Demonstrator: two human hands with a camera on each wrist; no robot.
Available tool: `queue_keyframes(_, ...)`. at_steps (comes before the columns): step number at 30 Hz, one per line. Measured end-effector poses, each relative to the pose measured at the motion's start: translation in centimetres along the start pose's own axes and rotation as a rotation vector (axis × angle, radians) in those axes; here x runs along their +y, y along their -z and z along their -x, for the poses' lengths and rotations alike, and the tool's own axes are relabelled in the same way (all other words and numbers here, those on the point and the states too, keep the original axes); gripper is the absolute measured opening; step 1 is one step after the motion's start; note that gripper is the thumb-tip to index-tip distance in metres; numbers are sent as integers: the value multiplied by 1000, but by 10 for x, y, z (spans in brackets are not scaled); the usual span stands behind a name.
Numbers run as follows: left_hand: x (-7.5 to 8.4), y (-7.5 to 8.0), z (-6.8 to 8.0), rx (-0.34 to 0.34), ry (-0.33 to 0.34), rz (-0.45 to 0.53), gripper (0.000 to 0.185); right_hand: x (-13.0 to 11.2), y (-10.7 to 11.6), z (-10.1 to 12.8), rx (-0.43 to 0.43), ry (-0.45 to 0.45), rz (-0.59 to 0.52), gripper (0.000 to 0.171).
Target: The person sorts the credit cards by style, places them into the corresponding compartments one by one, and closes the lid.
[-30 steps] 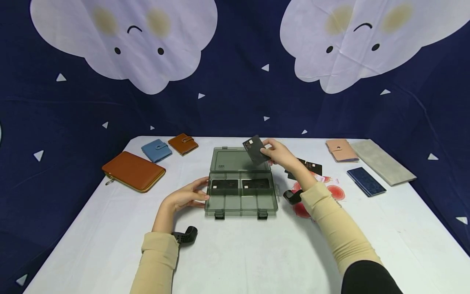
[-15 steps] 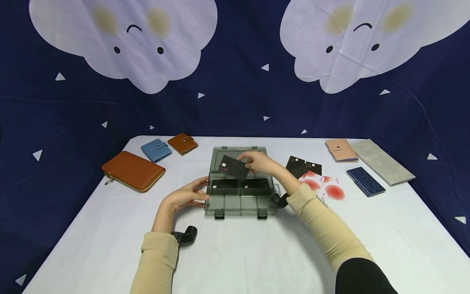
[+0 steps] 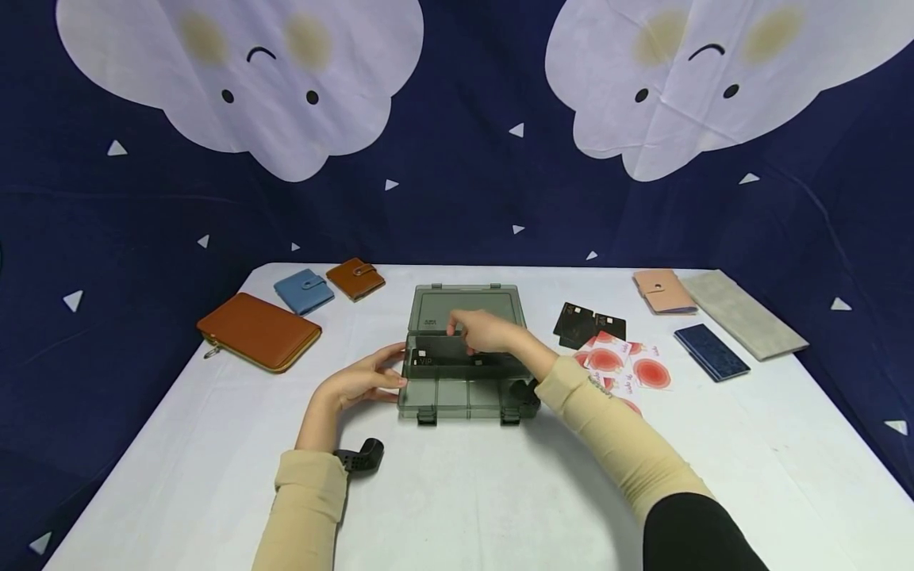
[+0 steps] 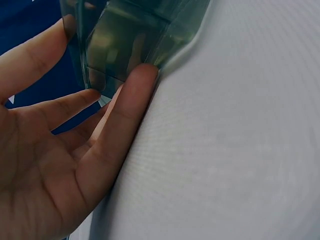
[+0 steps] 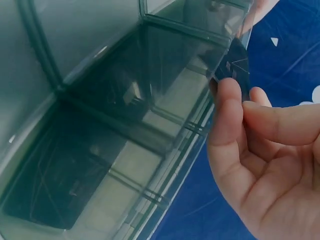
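Note:
A see-through grey-green compartment box stands in the middle of the table, its lid laid back. My left hand rests against the box's left side. Its fairly straight fingers touch the plastic wall in the left wrist view. Over the rear compartments is my right hand, thumb and fingers pinching the edge of a black VIP card. This card overlaps the rear left compartment, where another black card lies. A further black card lies in a compartment in the right wrist view.
Right of the box lie several black cards and red-and-white cards. Farther right are a pink wallet, a grey long wallet and a navy wallet. At left sit brown zip, blue and small brown wallets.
My right hand has carried the VIP card leftward and down, from above the lid's right side to the rear left compartment. My left hand has stayed at the box's side.

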State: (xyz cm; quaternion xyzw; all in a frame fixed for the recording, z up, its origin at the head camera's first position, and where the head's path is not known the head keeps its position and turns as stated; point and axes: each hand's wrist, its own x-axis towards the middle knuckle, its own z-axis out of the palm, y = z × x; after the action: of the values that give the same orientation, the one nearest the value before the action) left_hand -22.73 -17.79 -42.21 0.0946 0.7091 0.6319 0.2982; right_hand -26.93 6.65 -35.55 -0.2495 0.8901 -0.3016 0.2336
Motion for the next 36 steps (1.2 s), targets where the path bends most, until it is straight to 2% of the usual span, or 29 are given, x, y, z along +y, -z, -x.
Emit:
queue_keyframes(4, 0, 0, 0, 3, 4, -3, 83, -1, -1, -3, -40, -37, -11, 38)
queue_keyframes(10, 1, 0, 1, 11, 10, -1, 82, 0, -2, -4, -82, -87, -3, 48)
queue_keyframes(25, 1, -1, 1, -4, 6, 15, 83, -3, -3, -1, -172, -76, 33, 56)
queue_keyframes(30, 1, -1, 1, -2, 5, 2, 83, -4, -3, 3, -161, -49, 102, 50)
queue_keyframes(36, 2, -1, 1, 4, 5, -3, 82, -4, 4, 12, -74, 22, 171, 40)
